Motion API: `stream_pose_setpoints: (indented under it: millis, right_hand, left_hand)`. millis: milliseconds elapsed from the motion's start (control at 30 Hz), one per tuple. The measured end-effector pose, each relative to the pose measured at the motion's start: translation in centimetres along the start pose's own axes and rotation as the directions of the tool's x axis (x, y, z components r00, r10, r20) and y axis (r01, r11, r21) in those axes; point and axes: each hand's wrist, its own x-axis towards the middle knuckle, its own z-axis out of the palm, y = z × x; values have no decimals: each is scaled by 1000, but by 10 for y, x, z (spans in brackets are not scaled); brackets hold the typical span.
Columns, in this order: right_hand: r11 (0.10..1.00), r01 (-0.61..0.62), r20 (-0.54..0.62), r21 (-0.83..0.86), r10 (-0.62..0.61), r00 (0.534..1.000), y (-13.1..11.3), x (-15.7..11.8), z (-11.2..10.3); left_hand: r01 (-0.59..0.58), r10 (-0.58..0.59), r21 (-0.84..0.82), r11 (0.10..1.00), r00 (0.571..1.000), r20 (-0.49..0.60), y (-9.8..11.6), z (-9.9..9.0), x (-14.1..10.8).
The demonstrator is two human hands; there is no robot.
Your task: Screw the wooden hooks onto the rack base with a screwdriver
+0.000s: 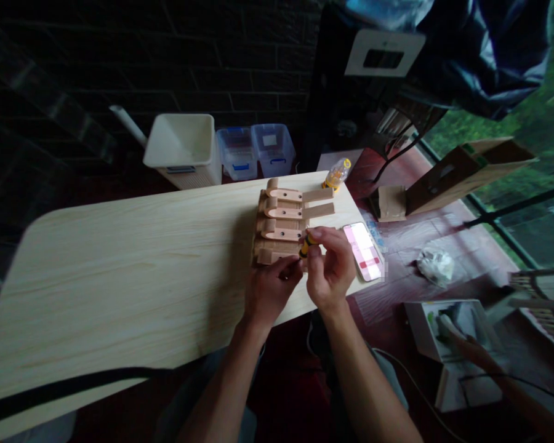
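- Four tan arms of a slotted assembly (281,224) lie near the far edge of a pale wood table (96,295).
- Right hand (330,271) pinches a yellow-black screwdriver (307,244) narrowly.
- Left hand (272,294) closes near its tip; grip unclear.
- Fingers hide the tip.
- Phone (364,251) sits at the right table edge.

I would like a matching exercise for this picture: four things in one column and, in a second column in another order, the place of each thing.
Things:
1. Yellow and black screwdriver
2. Smartphone with a lit screen
3. Plastic bottle with a yellow cap
4. White square bin

Places:
A. Just beyond the far edge of the table, behind the tan parts
B. Held in the person's right hand
C. Behind the table, beside clear plastic boxes
D. On the table, to the right of the tan parts

Right pairs: 1-B, 2-D, 3-A, 4-C
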Motion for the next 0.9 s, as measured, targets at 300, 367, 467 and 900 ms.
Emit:
stream_pose_setpoints:
  millis: [300, 367, 467, 900]
  right_hand:
    - [999, 28, 157, 26, -31, 987, 9, -13, -18]
    - [999, 47, 156, -9, -45, 987, 9, -16, -21]
    - [995, 87, 132, -53, -80, 988, 6, -19, -24]
    - [991, 91, 122, -101, -79, 989, -3, -13, -26]
  left_hand:
    - [34, -28, -57, 998, 996, 89, -1, -5, 1]
    - [54, -48, -58, 997, 994, 100, 0, -6, 1]
    - [73, -65, -73, 995, 992, 105, 2, -6, 0]
    - [69, -63, -98, 993, 996, 67, 1, -3, -1]
